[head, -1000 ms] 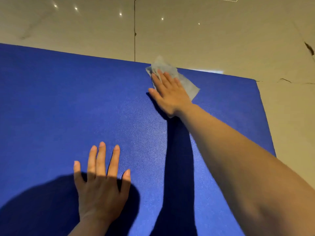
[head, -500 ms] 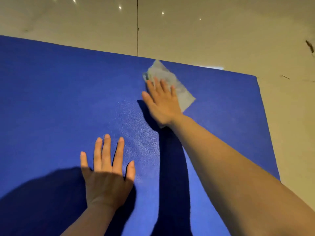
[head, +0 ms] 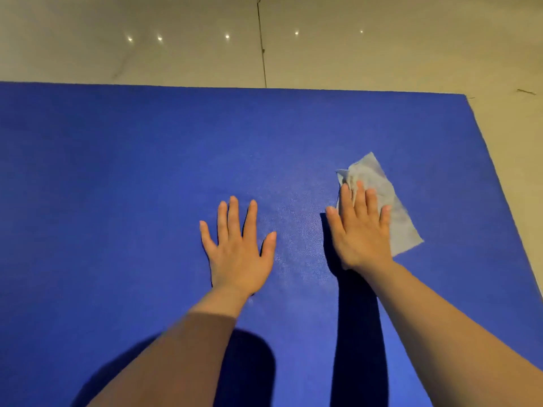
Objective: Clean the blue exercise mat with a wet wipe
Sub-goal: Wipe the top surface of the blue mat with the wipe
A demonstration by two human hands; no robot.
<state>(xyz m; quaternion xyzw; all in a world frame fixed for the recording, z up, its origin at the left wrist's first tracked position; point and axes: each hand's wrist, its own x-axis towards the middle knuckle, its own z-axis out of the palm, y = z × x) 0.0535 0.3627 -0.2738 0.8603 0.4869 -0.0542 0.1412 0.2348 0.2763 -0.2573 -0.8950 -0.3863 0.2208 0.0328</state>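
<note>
The right hand [head: 360, 230], fingers flat and together on the wipe [head: 390, 210], has dragged it back from the mat's [head: 117, 186] far edge; left hand [head: 236, 248] spread, bracing; wiping continues

Warm, dimmish indoor light. Row of small lamp reflections on glossy floor [head: 382, 54] at 12 o'clock. Hard dark shadows on mat [head: 102, 186]: under right forearm at 5 o'clock, broad blob at 6 o'clock, thin one beside right hand [head: 360, 230]. Sheen patch between left hand [head: 236, 254] and right. Forearms soft, slightly blurred at bottom edge. Wide-angle bend at mat's 3 o'clock edge.
</note>
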